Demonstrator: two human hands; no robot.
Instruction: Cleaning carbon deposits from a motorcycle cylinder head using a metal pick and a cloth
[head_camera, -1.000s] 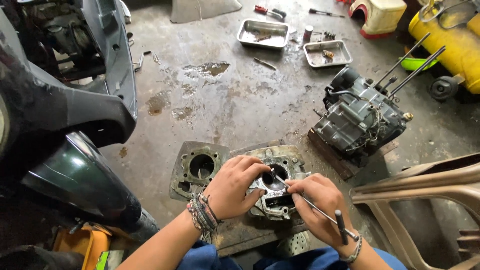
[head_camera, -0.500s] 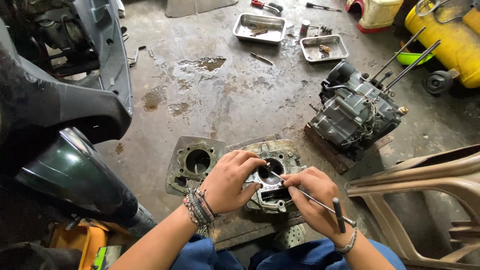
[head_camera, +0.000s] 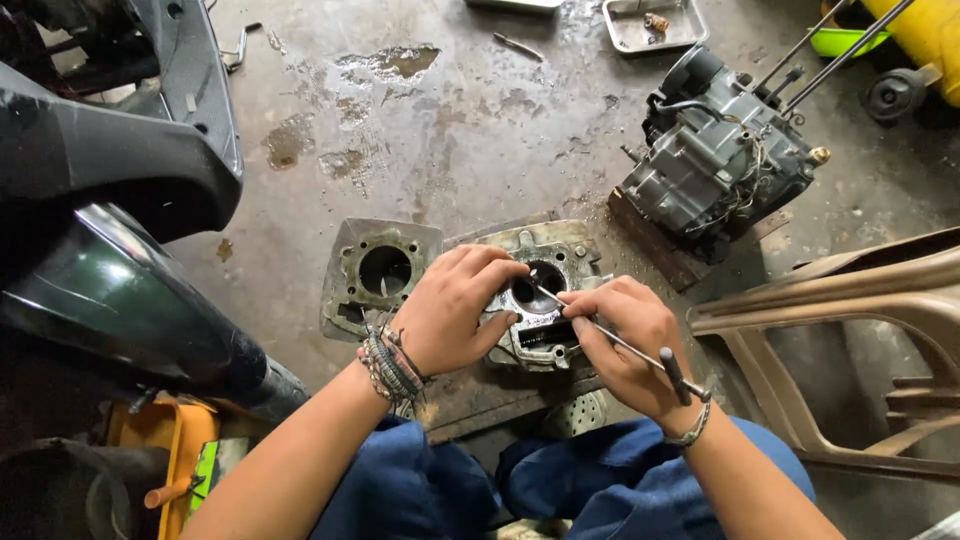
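Centrally, near the floor's (head_camera: 480, 130) bottom edge, the left hand (head_camera: 450, 315) grips the cylinder head (head_camera: 540, 300). The right hand (head_camera: 625, 345) is closed around a thin metal rod (head_camera: 610, 335), its tip in the bore. A cylinder block (head_camera: 380, 275) lies just beside.

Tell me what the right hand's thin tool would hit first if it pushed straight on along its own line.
Probably the bore of the cylinder head: the thin metal tool in the right hand points up-left with its tip at the opening, near the left hand fingertips. Depth is unclear.
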